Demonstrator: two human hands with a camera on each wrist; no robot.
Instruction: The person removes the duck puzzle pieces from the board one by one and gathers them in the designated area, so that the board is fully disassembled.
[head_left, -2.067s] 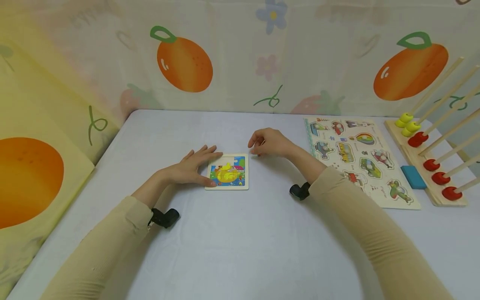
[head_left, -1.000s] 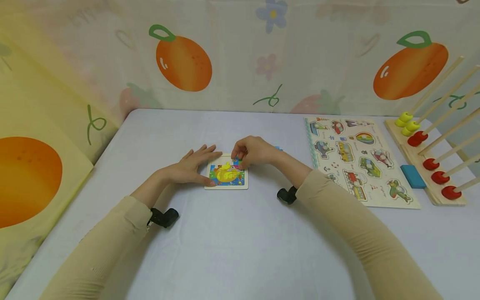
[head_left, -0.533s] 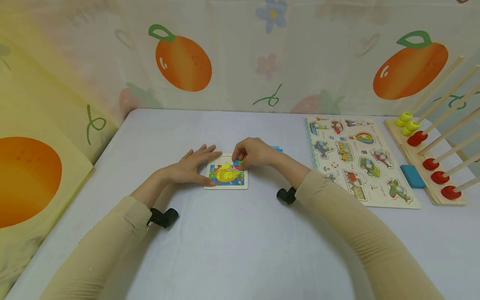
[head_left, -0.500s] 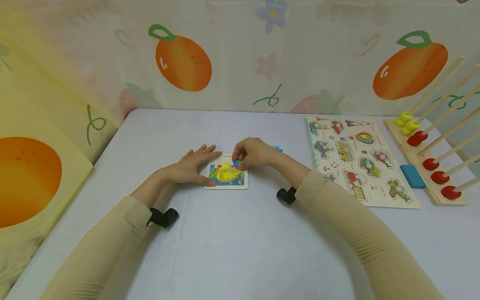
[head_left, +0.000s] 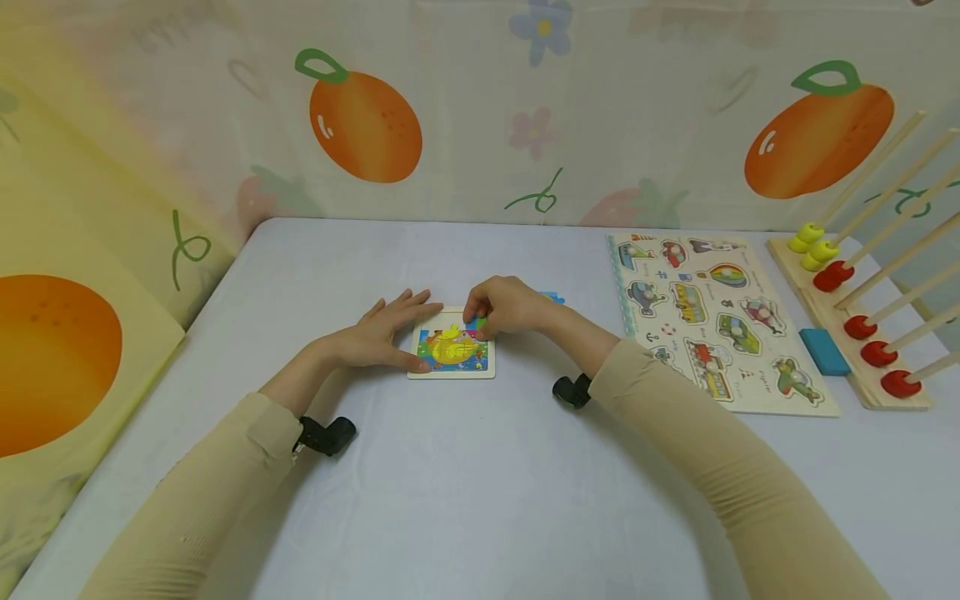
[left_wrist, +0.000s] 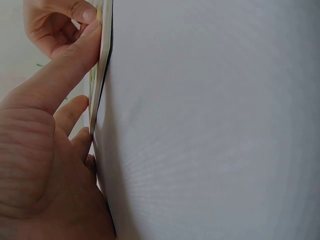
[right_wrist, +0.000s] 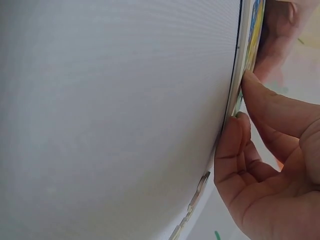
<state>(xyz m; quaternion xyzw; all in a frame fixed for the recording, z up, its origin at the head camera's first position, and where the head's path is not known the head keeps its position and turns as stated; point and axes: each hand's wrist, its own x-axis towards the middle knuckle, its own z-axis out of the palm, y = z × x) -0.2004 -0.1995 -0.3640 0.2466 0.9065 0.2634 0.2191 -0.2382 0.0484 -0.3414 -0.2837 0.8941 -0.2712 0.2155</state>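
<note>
A small framed jigsaw puzzle (head_left: 452, 377) with a yellow duck picture lies flat on the white table. My left hand (head_left: 367, 340) rests along its left side, fingers spread and thumb on the lower left corner. At the upper right of the puzzle, my right hand (head_left: 506, 305) pinches a green-and-blue puzzle piece (head_left: 481, 322), mostly hidden by the fingers. In the right wrist view the right thumb (right_wrist: 270, 102) presses at the puzzle's face and the other fingers curl by its edge. Pale bare patches show along the puzzle's top left.
Loose blue puzzle pieces (head_left: 553, 297) lie behind the right wrist, partly hidden. To the right are a vehicle picture board (head_left: 667, 333), a blue block (head_left: 825, 352) and a wooden peg rack (head_left: 892, 400) with red and yellow beads. A fruit-print curtain (head_left: 480, 125) stands behind the table.
The right hand has come left from beside the frame to the puzzle's upper right with a piece, uncovering blue pieces behind it. Over the last second both hands stay nearly still.
</note>
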